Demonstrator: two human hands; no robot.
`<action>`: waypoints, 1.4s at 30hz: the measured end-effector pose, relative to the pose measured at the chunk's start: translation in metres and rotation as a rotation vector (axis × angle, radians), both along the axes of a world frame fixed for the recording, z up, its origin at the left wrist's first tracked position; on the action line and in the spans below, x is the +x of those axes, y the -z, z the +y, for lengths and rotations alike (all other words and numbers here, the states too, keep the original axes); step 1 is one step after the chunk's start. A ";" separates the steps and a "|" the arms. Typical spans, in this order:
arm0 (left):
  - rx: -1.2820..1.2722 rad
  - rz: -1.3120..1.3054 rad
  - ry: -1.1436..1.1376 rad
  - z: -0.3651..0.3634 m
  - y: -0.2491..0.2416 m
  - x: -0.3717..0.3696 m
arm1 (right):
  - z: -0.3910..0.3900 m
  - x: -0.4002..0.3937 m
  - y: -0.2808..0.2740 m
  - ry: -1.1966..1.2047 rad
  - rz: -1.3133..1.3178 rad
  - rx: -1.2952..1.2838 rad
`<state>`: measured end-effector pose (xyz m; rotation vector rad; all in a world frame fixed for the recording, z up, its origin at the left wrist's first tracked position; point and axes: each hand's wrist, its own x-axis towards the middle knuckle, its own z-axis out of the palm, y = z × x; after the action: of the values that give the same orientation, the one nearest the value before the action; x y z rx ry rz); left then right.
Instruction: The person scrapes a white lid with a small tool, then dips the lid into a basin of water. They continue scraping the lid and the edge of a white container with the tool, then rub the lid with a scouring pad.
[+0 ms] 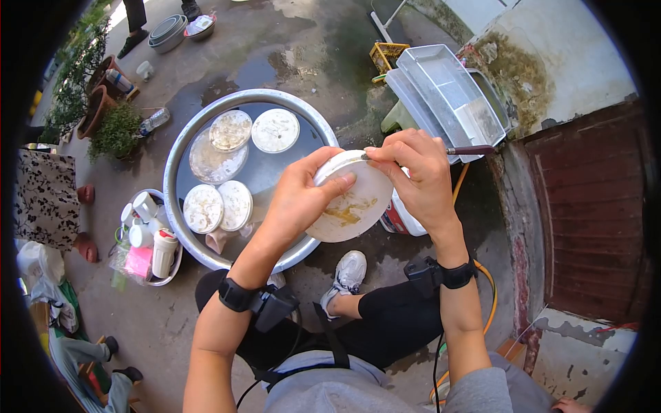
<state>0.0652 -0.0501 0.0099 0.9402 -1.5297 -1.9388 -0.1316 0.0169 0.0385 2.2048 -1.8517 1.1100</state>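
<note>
My left hand [303, 189] is closed on the edge of a round white plastic lid [365, 199], thumb across its face. Yellow-brown stains smear the lid, which is held up and tilted over the near right rim of a large metal basin [175, 227]. My right hand [416, 172] grips a knife [471, 149] by its metal part, the dark handle sticking out to the right. Its tip touches the lid's upper rim, and the fingers hide most of the blade. Several dirty white lids, among them one lid [275, 131], lie in the basin's water.
A small tub [180, 265] of white cups and bottles stands left of the basin. Clear plastic trays [447, 89] lean by the wall at right, near a yellow crate [387, 55]. A white bucket [406, 217] sits behind my right hand. An orange hose [492, 289] runs along the right.
</note>
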 end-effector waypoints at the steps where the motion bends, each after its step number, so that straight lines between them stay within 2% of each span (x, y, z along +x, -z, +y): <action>1: 0.000 -0.002 0.000 0.000 0.000 0.000 | -0.001 0.001 0.000 -0.008 0.001 0.007; 7: -0.024 -0.007 -0.040 -0.001 -0.002 0.001 | 0.000 -0.004 0.002 -0.008 0.028 0.014; 15: -0.062 -0.062 0.035 -0.003 0.003 0.001 | 0.000 -0.001 -0.001 -0.050 0.083 -0.024; 17: -0.065 -0.083 0.044 -0.004 -0.001 0.003 | 0.003 -0.003 -0.003 -0.053 0.123 0.033; 20: -0.094 -0.111 0.060 -0.001 0.006 0.000 | 0.002 0.007 -0.005 -0.103 0.090 0.036; 42: -0.158 -0.161 0.065 -0.002 0.006 0.000 | 0.001 0.008 -0.002 -0.069 0.082 0.040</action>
<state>0.0656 -0.0518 0.0041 1.0089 -1.7969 -1.7911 -0.1239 0.0178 0.0408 2.3157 -1.7932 0.9846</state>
